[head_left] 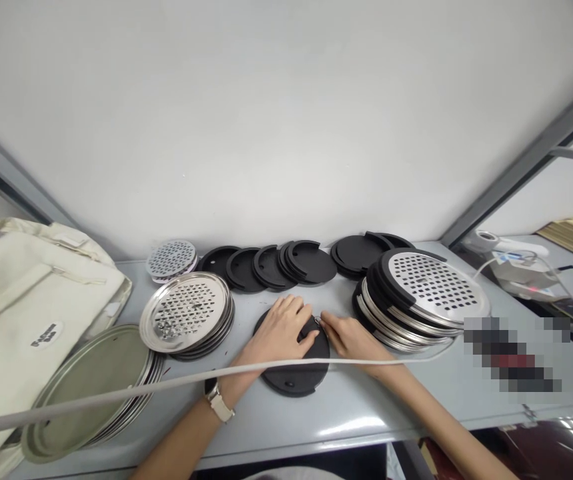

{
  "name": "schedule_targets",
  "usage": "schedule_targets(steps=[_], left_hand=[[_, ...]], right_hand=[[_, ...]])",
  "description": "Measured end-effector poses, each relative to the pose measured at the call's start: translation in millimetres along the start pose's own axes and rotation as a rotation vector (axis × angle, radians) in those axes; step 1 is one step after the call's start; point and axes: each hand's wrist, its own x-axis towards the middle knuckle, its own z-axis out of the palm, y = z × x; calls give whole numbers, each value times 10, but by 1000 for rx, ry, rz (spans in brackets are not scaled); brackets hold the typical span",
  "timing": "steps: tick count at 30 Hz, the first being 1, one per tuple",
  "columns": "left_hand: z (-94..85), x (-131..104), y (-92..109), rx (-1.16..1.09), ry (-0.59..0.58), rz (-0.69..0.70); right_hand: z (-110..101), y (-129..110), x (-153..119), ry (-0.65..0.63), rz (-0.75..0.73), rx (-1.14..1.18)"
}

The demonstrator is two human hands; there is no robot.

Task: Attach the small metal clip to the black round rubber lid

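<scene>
A round black disc (294, 379) lies on the grey table in front of me. My left hand (281, 330) rests on its upper left part, fingers bent over it and the thumb stretched to the right. At the disc's upper right edge, my right hand (346, 337) has its fingers pressed together around a small shiny metal piece (318, 320), too small to make out clearly. A watch with a pale strap (220, 405) is on my left wrist. A white cable (191, 380) passes across the view in front of both arms.
Perforated metal discs are stacked at the left (186, 313) and right (436, 287). Behind lie black discs (311, 261). Green round trays (96, 393) and a cream bag (31, 320) occupy the left. A white device (521, 270) stands at the right; one patch there is pixelated.
</scene>
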Motion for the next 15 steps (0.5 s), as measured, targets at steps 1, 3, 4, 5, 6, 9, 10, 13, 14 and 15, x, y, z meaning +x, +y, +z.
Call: schedule_targets(steps=[1,3,4,5,6,9,10,13,14,15], left_hand=[[-12,3,7,-4,6,-4],[-25,8,12,-24,10,6],[-26,10,10,-37,6,19],[-24,10,8,-51,0,33],[-20,10,4,-63,-7,46],[-7,5,-9,-82,-28,82],[-4,4,-13,-82,-32,90],[-1,4,-25,-82,-41,106],[-2,5,-29,-84,-43,107],[-3,7,-32,-88,-45,108]], right_hand=[[-4,-9,0,1,7,-5],[-12,-29,-2,-3,23,-10],[-17,-38,-4,-5,31,-10],[-21,-45,-7,-7,37,-7],[-24,-50,-10,-7,40,-1],[-25,-54,-25,-3,31,41],[-22,-52,-29,-1,26,54],[-6,-44,-35,6,32,60],[0,-42,-35,7,39,56],[7,-41,-34,7,45,52]])
